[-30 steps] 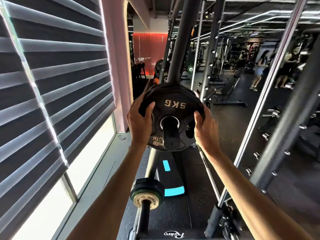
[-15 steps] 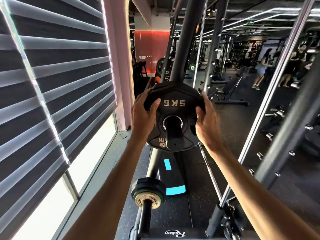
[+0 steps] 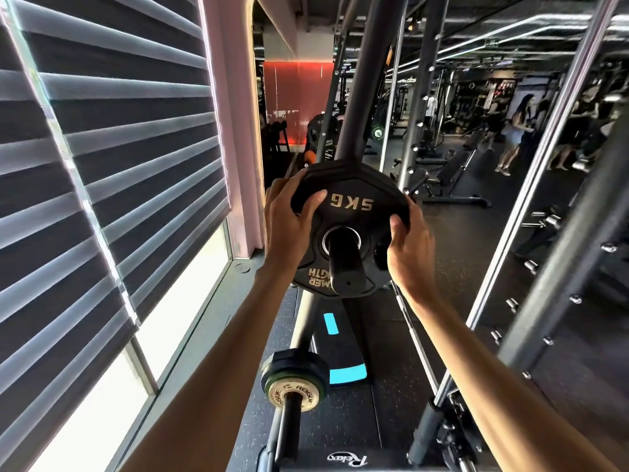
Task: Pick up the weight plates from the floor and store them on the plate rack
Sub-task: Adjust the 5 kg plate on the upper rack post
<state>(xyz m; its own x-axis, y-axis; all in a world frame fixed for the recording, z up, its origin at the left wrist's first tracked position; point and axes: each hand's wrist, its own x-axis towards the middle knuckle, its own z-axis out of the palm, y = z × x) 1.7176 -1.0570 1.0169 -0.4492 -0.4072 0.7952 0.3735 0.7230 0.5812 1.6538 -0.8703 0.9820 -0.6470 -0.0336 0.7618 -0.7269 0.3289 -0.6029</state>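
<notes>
A black 5 kg weight plate (image 3: 350,206), its gold lettering upside down, sits threaded on a black storage peg (image 3: 343,264) of the plate rack's dark upright post (image 3: 367,80). The peg pokes through the plate's centre hole toward me. My left hand (image 3: 289,219) grips the plate's left rim, thumb across its face. On the right rim my right hand (image 3: 410,247) holds it too. Lower down on the same rack, another peg carries a small black plate (image 3: 294,369) behind a round end cap.
A window with striped roller blinds (image 3: 112,165) fills the left side. Chrome guide rods and a dark studded upright (image 3: 551,301) stand close on the right. A black step with blue stripes (image 3: 340,349) lies on the rubber floor below. People stand far right in the gym.
Both hands have pushed the plate farther along the peg toward the upright, so more of the peg now sticks out in front of it. The grip is unchanged.
</notes>
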